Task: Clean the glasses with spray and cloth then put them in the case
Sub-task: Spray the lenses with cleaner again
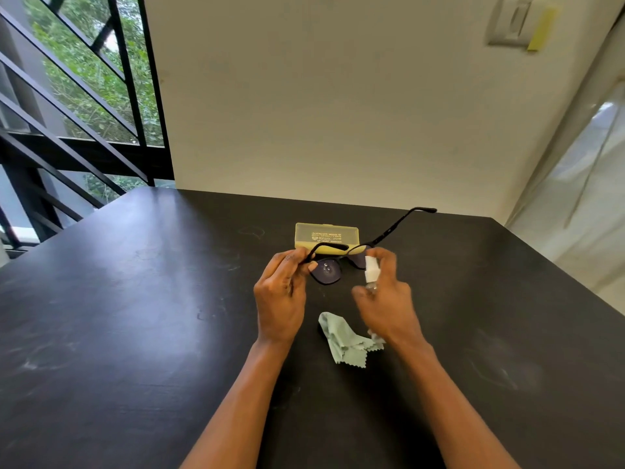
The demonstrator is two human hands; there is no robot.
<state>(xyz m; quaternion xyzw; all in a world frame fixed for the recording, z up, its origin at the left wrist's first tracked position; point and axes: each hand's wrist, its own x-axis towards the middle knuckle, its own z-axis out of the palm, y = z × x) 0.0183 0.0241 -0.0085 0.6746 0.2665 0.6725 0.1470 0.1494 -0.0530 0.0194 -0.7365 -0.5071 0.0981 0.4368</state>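
Black-framed glasses (333, 265) were pinched in the left hand (282, 292); the right hand (385, 296) gripped a spray bottle (371, 270) above the cloth (345, 340).

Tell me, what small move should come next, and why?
Probably set the spray bottle down and take the cloth: the left hand holds the glasses, drops already sit on one lens, and the cloth lies unused on the table.

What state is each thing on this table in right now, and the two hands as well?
glasses: held above the table, arms unfolded, droplets on one lens
spray bottle: gripped, pointed at the lenses
cloth: crumpled, lying on the table
case: closed, behind the glasses
left hand: pinching the glasses frame
right hand: holding the spray bottle
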